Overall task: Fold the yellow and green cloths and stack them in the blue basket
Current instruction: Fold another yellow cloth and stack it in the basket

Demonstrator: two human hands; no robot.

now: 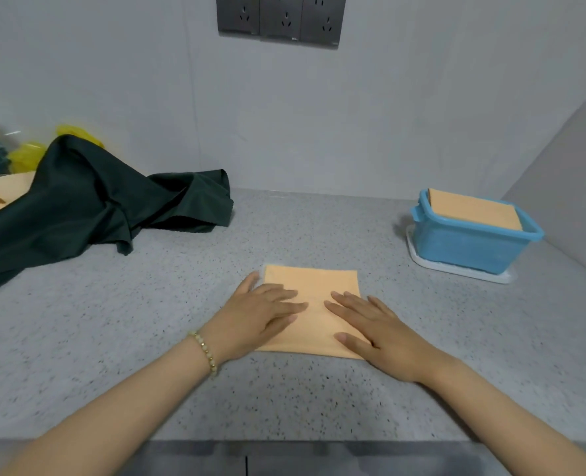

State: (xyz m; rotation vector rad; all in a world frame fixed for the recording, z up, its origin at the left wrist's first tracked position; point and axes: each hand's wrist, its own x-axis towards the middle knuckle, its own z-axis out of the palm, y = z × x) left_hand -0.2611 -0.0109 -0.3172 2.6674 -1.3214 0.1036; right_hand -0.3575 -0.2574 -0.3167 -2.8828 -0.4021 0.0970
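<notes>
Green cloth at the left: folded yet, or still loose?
Unfolded. The green cloth lies crumpled in a heap on the countertop; left hand and right hand rest flat on the yellow cloth instead.

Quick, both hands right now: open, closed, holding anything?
Left hand: open, fingers straight, pressing flat on the folded pale yellow-orange cloth.
Right hand: open, also pressing flat on that cloth.

The grey speckled stone countertop (147, 338) carries 1 folded yellow-orange square cloth (314, 286) near its middle, 1 crumpled dark green fabric cloth (89, 207) at 10 o'clock, and at 2 o'clock a flat white plastic tray (456, 271) under the blue plastic basket (470, 245).
</notes>
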